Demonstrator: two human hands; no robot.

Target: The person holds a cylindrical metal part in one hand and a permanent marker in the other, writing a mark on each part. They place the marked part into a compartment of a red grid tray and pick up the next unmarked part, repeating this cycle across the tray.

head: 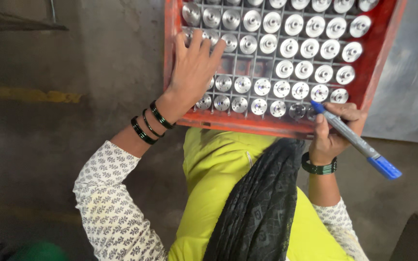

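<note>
Head view: my left hand [193, 65] lies open, fingers spread on the round metal parts [267, 43] in the red tray [383, 58]; my right hand [334, 133] grips a blue marker [354, 138], tip toward the near row

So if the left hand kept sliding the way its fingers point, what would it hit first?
The left hand points up the red crate; its fingertips already touch the metal parts, so probably the next row above.

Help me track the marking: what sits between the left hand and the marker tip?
In the head view, round metal parts in the red crate's grid lie between the left hand and the marker tip.
</note>
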